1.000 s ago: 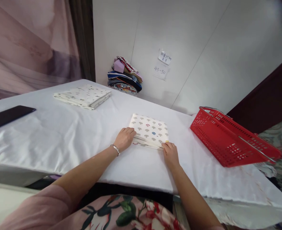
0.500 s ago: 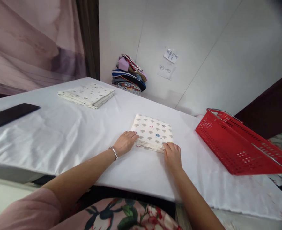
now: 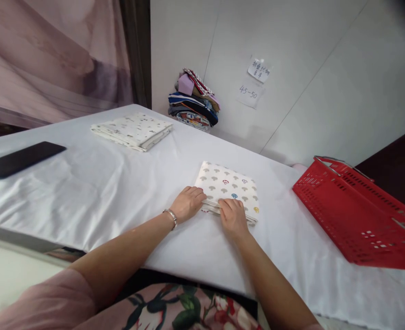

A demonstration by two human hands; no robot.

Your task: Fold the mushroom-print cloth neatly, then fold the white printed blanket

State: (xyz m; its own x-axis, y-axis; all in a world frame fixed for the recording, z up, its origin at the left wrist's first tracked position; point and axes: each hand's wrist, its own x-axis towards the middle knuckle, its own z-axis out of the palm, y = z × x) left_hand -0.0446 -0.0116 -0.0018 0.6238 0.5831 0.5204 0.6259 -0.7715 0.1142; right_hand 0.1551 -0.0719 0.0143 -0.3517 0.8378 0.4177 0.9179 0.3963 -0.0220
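Cloth (image 3: 225,178) midway between front and back edges of tabletop (image 3: 195,247), right hand (image 3: 234,218) pinching its near side, left hand (image 3: 188,204) on its corner, grip hidden.

My sleeve (image 3: 63,293) is pink, my pink top (image 3: 177,309) blooms with red flowers and green leaves, and a silver bracelet (image 3: 172,217) circles my left wrist (image 3: 161,225).

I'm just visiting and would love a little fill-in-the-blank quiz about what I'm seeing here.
1. The left hand and right hand both touch the nearer folded cloth; the farther folded cloth is touched by ____ hand.
2. The bracelet is worn on the person's ____ side.
3. The basket is coloured ____.
4. The lower note reads 45-____.

Missing words: neither; left; red; 50.
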